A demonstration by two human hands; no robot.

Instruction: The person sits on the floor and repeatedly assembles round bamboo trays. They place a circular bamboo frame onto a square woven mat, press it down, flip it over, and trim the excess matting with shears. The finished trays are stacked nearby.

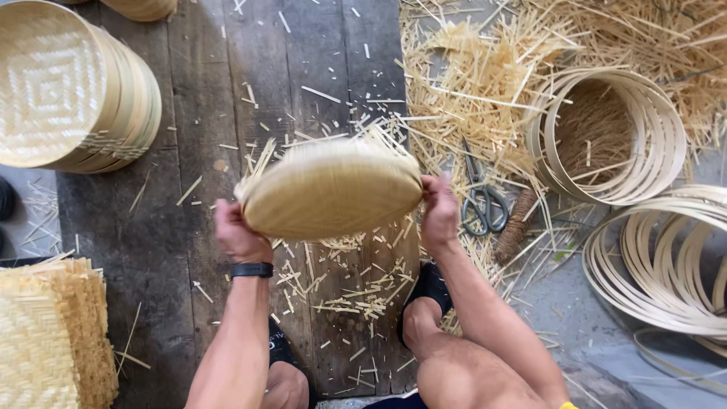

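Both hands hold up a round woven bamboo tray (332,189), tilted so its rim faces me and blurred by motion. My left hand (236,233) grips its left edge, with a black band on that wrist. My right hand (438,213) grips the right edge. Loose strip ends stick out along the tray's top rim. My knees show below, above dark wooden planks (204,113) littered with bamboo offcuts.
A stack of finished woven trays (72,87) lies on its side at upper left. Flat woven mats (49,337) are piled at lower left. Scissors (480,198) lie right of the tray amid bamboo scraps. Coiled bamboo hoops (609,136) and more hoops (666,265) sit at right.
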